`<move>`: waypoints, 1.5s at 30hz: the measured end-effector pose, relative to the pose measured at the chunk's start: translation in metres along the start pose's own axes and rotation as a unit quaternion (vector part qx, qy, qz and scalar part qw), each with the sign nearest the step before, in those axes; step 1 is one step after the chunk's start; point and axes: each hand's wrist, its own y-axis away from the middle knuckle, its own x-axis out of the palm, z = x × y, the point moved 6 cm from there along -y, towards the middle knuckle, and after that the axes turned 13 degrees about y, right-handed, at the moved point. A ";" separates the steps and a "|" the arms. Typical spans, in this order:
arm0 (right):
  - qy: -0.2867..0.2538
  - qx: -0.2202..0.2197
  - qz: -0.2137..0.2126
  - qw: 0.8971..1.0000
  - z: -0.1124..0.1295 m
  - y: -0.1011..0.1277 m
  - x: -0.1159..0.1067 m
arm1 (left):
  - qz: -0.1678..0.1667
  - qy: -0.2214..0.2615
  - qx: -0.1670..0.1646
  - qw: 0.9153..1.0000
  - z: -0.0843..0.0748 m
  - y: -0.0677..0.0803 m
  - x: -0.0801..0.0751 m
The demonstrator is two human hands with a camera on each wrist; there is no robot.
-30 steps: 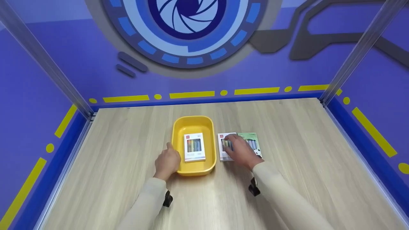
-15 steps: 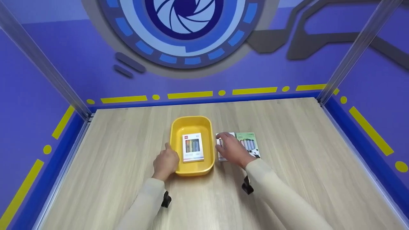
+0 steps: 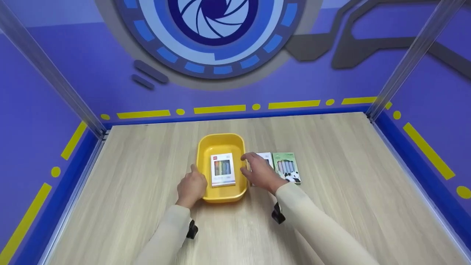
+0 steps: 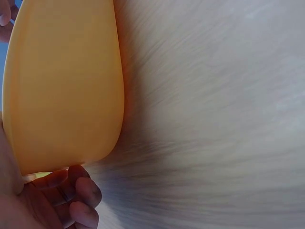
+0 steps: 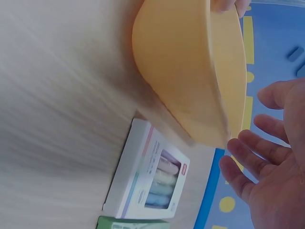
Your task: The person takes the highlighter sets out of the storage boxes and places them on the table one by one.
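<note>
Resting on a wooden table [image 3: 331,154], a yellow tray [image 3: 220,141] holds one white marker box [image 3: 223,169]. The left hand [image 3: 192,187] grips the tray's near-left rim. The right hand [image 3: 259,172], fingers spread and holding nothing, hovers over a second white box [image 5: 145,179], partly hiding it; a green box [image 3: 287,167] lies just beside.
</note>
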 end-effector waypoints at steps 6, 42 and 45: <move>-0.005 -0.002 0.018 1.000 0.007 -0.003 0.004 | 0.005 -0.002 -0.004 1.000 0.001 -0.001 0.001; 0.012 -0.029 0.055 0.998 0.037 -0.015 0.028 | -0.003 -0.004 -0.009 1.000 0.001 -0.001 0.001; 0.018 -0.049 0.050 0.997 0.040 -0.016 0.029 | -0.002 -0.003 -0.011 1.000 0.001 -0.002 0.002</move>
